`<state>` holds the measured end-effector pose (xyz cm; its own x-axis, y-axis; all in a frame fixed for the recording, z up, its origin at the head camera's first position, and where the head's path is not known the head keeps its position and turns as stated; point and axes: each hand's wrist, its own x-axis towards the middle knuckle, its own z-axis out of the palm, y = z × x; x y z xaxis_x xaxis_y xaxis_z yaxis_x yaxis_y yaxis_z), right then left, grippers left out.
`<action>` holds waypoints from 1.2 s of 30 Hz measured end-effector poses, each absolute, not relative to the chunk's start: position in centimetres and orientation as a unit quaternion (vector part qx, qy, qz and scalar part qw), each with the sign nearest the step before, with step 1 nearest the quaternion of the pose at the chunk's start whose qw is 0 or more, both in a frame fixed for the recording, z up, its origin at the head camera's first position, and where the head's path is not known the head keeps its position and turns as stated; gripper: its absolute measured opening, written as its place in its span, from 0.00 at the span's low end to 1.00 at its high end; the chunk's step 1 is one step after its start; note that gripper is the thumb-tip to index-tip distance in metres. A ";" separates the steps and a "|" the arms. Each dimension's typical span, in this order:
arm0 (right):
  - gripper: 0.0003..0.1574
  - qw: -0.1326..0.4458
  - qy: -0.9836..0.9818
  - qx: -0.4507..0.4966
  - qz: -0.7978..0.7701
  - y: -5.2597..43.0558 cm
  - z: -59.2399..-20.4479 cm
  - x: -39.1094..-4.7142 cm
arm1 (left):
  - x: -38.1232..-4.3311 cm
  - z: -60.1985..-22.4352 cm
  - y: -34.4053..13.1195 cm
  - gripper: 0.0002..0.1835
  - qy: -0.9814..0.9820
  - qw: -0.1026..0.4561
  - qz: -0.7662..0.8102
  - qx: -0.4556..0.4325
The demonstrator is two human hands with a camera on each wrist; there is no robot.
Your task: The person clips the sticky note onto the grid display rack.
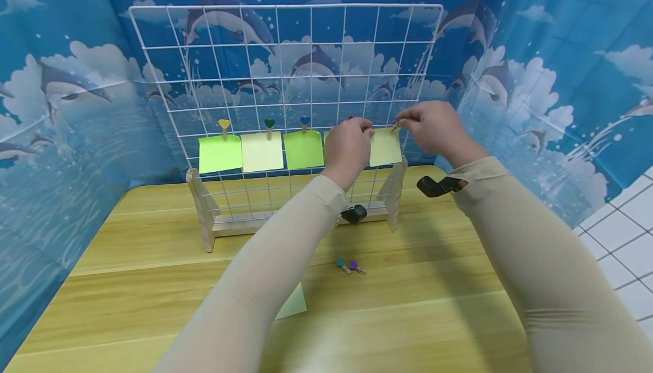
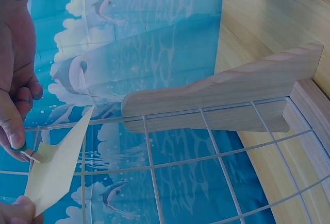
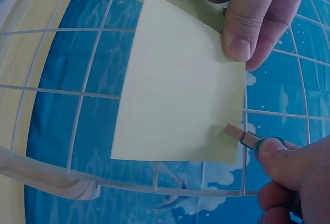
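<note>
At the right part of a white wire grid [image 1: 294,104], a pale yellow paper note [image 1: 386,147] lies against the wires. My left hand [image 1: 348,149] pinches the note's upper left corner between thumb and fingers, as the right wrist view shows. In my right hand [image 1: 433,128], thumb and finger pinch a small wooden clothespin [image 3: 242,135] with a green decoration. The clothespin's tip overlaps the note's upper right corner, close to a grid wire. Behind the left hand, another note [image 3: 180,0] is partly hidden, with a red clip top [image 1: 351,117] above it.
To the left hang a bright green note [image 1: 220,155], a cream note [image 1: 262,153] and another green note [image 1: 304,151], each under a heart clothespin. Wooden feet [image 1: 201,208] support the grid. Teal [image 1: 340,262] and purple [image 1: 354,265] heart clothespins and a pale note [image 1: 294,305] lie on the table.
</note>
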<state>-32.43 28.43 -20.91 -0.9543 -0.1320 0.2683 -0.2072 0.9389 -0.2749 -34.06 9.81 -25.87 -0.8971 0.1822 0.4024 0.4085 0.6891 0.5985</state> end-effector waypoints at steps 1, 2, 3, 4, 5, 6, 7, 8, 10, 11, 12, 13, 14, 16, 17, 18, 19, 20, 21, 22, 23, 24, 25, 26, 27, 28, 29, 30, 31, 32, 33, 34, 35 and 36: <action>0.24 0.121 -0.978 0.088 0.149 28.4 -20.8 -32.5 | -34.1 -25.9 9.8 0.16 -0.905 0.158 -0.360 -0.163; 0.24 0.116 -0.979 0.086 0.146 28.4 -20.7 -32.5 | -34.1 -25.9 9.8 0.17 -0.905 0.157 -0.361 -0.163; 0.24 0.112 -0.980 0.085 0.144 28.4 -20.6 -32.6 | -34.0 -25.8 9.8 0.17 -0.904 0.156 -0.363 -0.163; 0.24 0.107 -0.980 0.082 0.143 28.4 -20.5 -32.6 | -34.0 -25.8 9.8 0.17 -0.904 0.155 -0.364 -0.163; 0.24 0.103 -0.981 0.079 0.143 28.3 -20.4 -32.6 | -34.0 -25.8 9.8 0.17 -0.904 0.154 -0.364 -0.163; 0.24 0.098 -0.982 0.076 0.143 28.3 -20.4 -32.6 | -34.0 -25.8 9.8 0.17 -0.904 0.154 -0.365 -0.163; 0.24 0.095 -0.983 0.072 0.142 28.3 -20.3 -32.7 | -34.0 -25.8 9.8 0.17 -0.904 0.154 -0.365 -0.163; 0.24 0.091 -0.983 0.069 0.142 28.2 -20.2 -32.7 | -34.0 -25.8 9.7 0.17 -0.904 0.153 -0.364 -0.163; 0.23 0.085 -0.984 0.066 0.139 28.2 -20.1 -32.7 | -34.0 -25.9 9.7 0.17 -0.904 0.155 -0.362 -0.164; 0.23 0.084 -0.985 0.066 0.136 28.1 -20.0 -32.7 | -34.0 -25.9 9.7 0.17 -0.905 0.155 -0.361 -0.164; 0.23 0.082 -0.985 0.065 0.136 28.1 -19.9 -32.6 | -34.0 -25.9 9.7 0.17 -0.905 0.156 -0.359 -0.164; 0.23 0.081 -0.986 0.065 0.134 28.0 -19.9 -32.6 | -34.0 -25.9 9.7 0.17 -0.906 0.157 -0.358 -0.165; 0.23 0.078 -0.986 0.064 0.133 28.0 -19.9 -32.6 | -34.0 -25.9 9.7 0.18 -0.906 0.158 -0.357 -0.165; 0.24 0.076 -0.987 0.062 0.129 27.9 -19.7 -32.5 | -33.9 -25.9 9.7 0.18 -0.906 0.158 -0.356 -0.166; 0.24 0.075 -0.987 0.060 0.129 27.8 -19.7 -32.5 | -33.9 -25.8 9.7 0.17 -0.906 0.159 -0.357 -0.166; 0.24 0.073 -0.987 0.058 0.129 27.8 -19.7 -32.5 | -33.9 -25.8 9.7 0.17 -0.905 0.159 -0.358 -0.166; 0.24 0.071 -0.987 0.058 0.128 27.8 -19.7 -32.5 | -33.9 -25.8 9.7 0.17 -0.905 0.159 -0.359 -0.165; 0.24 0.070 -0.988 0.057 0.129 27.7 -19.6 -32.4 | -33.9 -25.8 9.7 0.17 -0.905 0.159 -0.360 -0.164; 0.24 0.068 -0.988 0.056 0.129 27.7 -19.6 -32.4 | -33.9 -25.8 9.7 0.17 -0.905 0.159 -0.360 -0.163; 0.25 0.066 -0.988 0.055 0.130 27.7 -19.6 -32.4 | -33.9 -25.8 9.7 0.17 -0.905 0.159 -0.359 -0.161; 0.25 0.063 -0.988 0.054 0.130 27.7 -19.6 -32.5 | -33.9 -25.8 9.8 0.17 -0.906 0.159 -0.359 -0.160; 0.25 0.061 -0.988 0.054 0.130 27.7 -19.6 -32.5 | -34.0 -25.8 9.8 0.17 -0.906 0.158 -0.358 -0.158; 0.26 0.059 -0.988 0.053 0.130 27.6 -19.6 -32.5 | -34.0 -25.8 9.8 0.17 -0.907 0.159 -0.358 -0.158; 0.26 0.058 -0.988 0.052 0.130 27.6 -19.6 -32.6 | -34.0 -25.8 9.8 0.17 -0.907 0.159 -0.357 -0.158; 0.26 0.056 -0.989 0.052 0.129 27.6 -19.6 -32.6 | -34.0 -25.8 9.8 0.17 -0.907 0.159 -0.357 -0.158; 0.27 0.055 -0.989 0.051 0.130 27.6 -19.7 -32.6 | -34.0 -25.9 9.8 0.17 -0.907 0.159 -0.357 -0.158; 0.27 0.054 -0.988 0.052 0.131 27.6 -19.7 -32.6 | -34.0 -25.9 9.8 0.17 -0.906 0.159 -0.358 -0.159; 0.27 0.054 -0.988 0.054 0.132 27.6 -19.7 -32.7 | -34.0 -25.9 9.8 0.17 -0.906 0.159 -0.359 -0.159; 0.27 0.053 -0.988 0.054 0.134 27.6 -19.7 -32.7 | -34.0 -25.9 9.8 0.17 -0.906 0.159 -0.359 -0.159; 0.28 0.052 -0.988 0.055 0.136 27.6 -19.7 -32.7 | -33.9 -25.9 9.8 0.17 -0.905 0.159 -0.360 -0.159; 0.28 0.052 -0.988 0.055 0.138 27.6 -19.8 -32.7 | -33.9 -25.9 9.8 0.17 -0.905 0.160 -0.362 -0.159; 0.28 0.052 -0.987 0.055 0.141 27.6 -19.8 -32.7 | -33.9 -25.9 9.8 0.16 -0.904 0.161 -0.362 -0.159; 0.28 0.053 -0.987 0.057 0.143 27.6 -19.8 -32.6 | -33.9 -25.9 9.8 0.16 -0.903 0.163 -0.363 -0.160; 0.28 0.056 -0.986 0.057 0.145 27.6 -19.9 -32.6 | -33.9 -25.9 9.8 0.16 -0.903 0.165 -0.364 -0.160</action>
<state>-32.61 27.61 -19.91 -0.9873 -0.0958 0.1271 -0.1283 0.9516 -0.2793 -33.87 9.76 -25.89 -0.8943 0.1691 0.4143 0.4091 0.6841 0.6039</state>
